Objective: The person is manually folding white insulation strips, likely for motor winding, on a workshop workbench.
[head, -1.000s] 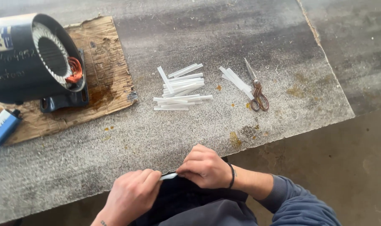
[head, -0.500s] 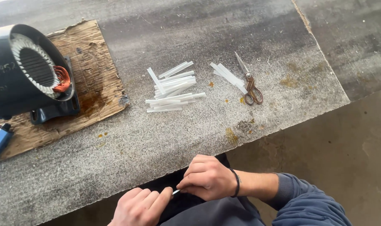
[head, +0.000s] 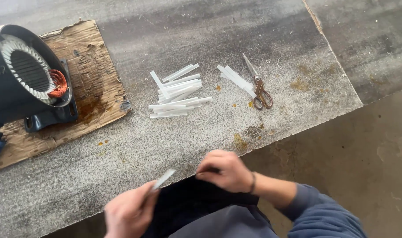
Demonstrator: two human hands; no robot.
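**Holding one white strip at the bench edge: risks noted**

Standing beside the long grey concrete workbench (head: 121, 154), largest item first. Black cylindrical motor housing (head: 20, 75), with its white slot liners and copper winding showing at the open end, lies on a stained brown cardboard sheet (head: 95, 92) at the far left. Its round body looks free to roll; a nudge to the cardboard could send it off.

Mid-bench: loose pile of white flat paper strips (head: 176, 94), with a smaller bunch of white strips (head: 236, 79) touching the brown-handled scissors (head: 258, 86). The pile is uneven; a sleeve or draught could scatter it. The scissor blades lie closed, so the hazard is low.

Near edge: left hand (head: 128, 213) pinches a single white strip (head: 163, 179) by its lower end, the free end tilted up over the table lip. The grip is light, so the strip could bend or slip to the floor. Right hand (head: 225, 169) is curled closed at the dark cloth (head: 196, 200) on the lap; whether anything is inside it, I cannot tell.
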